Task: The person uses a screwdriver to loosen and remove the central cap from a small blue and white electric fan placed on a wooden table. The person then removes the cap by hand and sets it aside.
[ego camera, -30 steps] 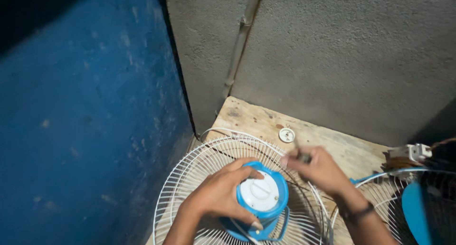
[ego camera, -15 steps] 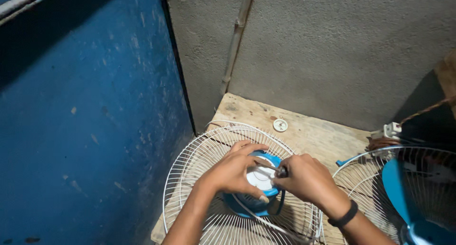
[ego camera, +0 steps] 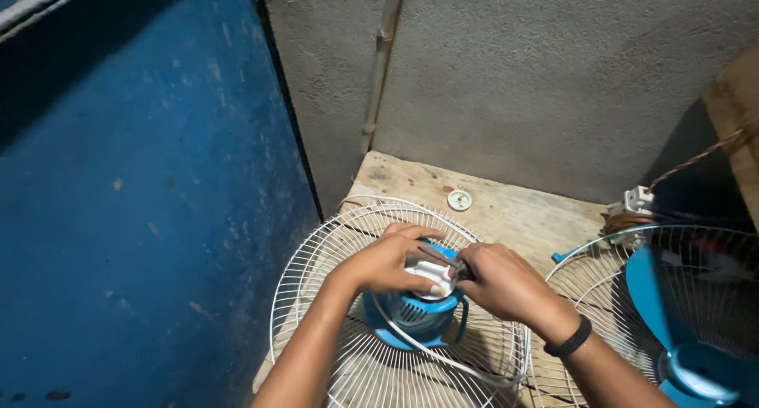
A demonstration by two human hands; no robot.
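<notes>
On the near left part of the wooden bench (ego camera: 506, 210), a white wire fan guard (ego camera: 316, 258) is laid flat, and the blue motor housing (ego camera: 415, 317) is seated at its middle. The left hand (ego camera: 387, 259) is curled over the white cap (ego camera: 433, 275) of the housing, the fingers closed on its top and left side. The right hand (ego camera: 502, 281) is closed into a fist around a thin tool (ego camera: 439, 258), probably a screwdriver, whose dark shaft is pointed to the left, onto the cap; the tip is hidden under the left fingers.

A second ago the right hand was still raised beyond the housing, toward the far edge of the bench, with the tool held upright, and the whole cap could be seen. Half a second ago both hands were already brought together over the cap. Now the tool is lowered against it and the cap is mostly covered. It may be judged that the work has passed from reaching to the fastening or loosening itself, with the housing kept steady by the left hand.

A white cable (ego camera: 427, 349) is led from the housing across the guard. A small round white disc (ego camera: 459, 200) is left near the far edge, and a second fan with blue blades (ego camera: 672, 297) is placed at the right edge.
</notes>
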